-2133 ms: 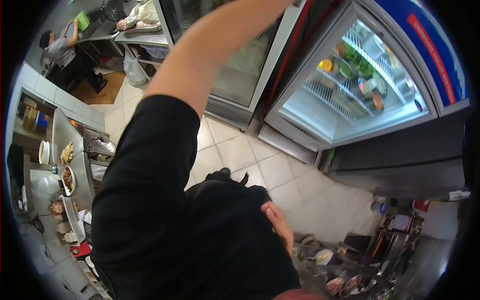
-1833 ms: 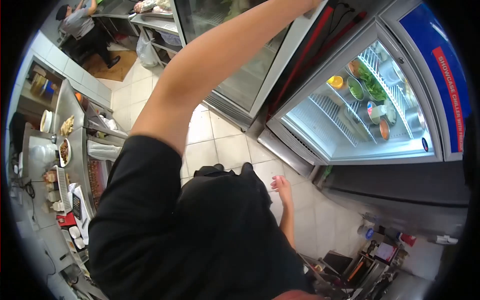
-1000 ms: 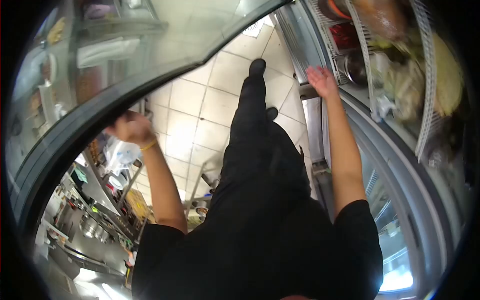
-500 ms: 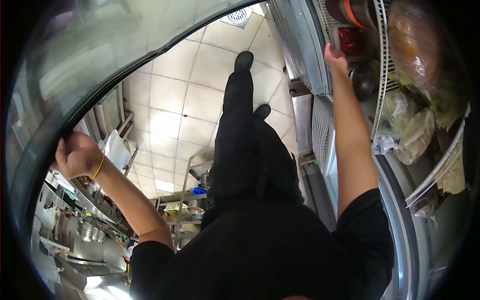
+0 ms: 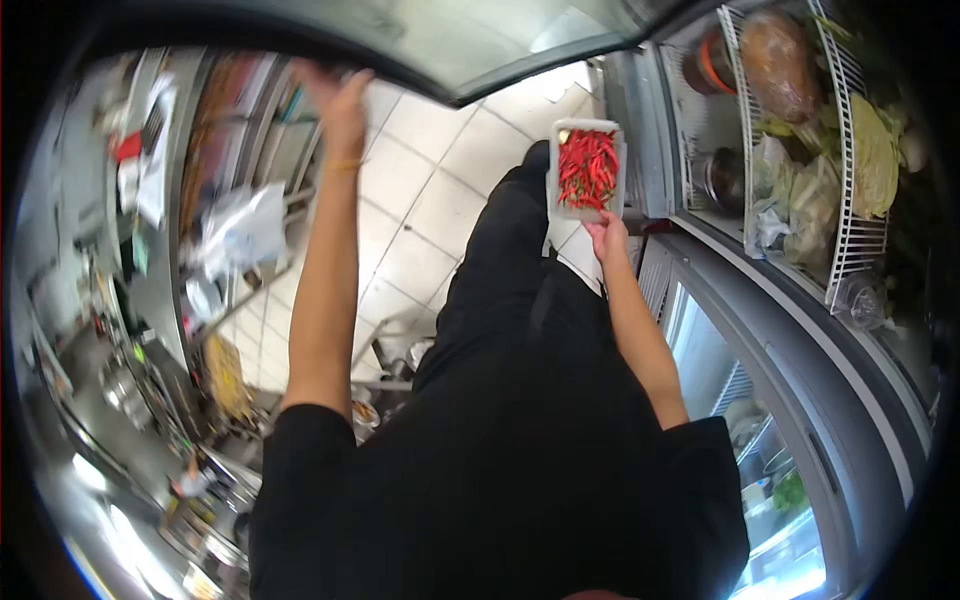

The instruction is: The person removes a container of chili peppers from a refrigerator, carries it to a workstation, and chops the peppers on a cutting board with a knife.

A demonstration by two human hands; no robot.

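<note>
A white plastic container (image 5: 553,190) full of red chili peppers (image 5: 588,168) is in my right hand (image 5: 608,238), whose fingers grip its near end. It is held over my legs, outside the fridge shelves. My left hand (image 5: 340,105) is raised at the dark-edged glass door (image 5: 560,45), touching or very near its frame. Motion smears the fingers of that hand, so their grip does not show clearly. A yellow band (image 5: 345,163) circles the left wrist.
To the right are open fridge shelves (image 5: 745,130) with bagged vegetables (image 5: 810,210), a wrapped brown item (image 5: 778,65) and a dark round pot (image 5: 722,175). Below them stands a lit glass-fronted compartment (image 5: 760,470). Metal racks and counters line the left, over a tiled floor (image 5: 415,230).
My right hand has come out of the fridge with the container of chili peppers. My left hand and the glass door have swung forward and toward the right.
</note>
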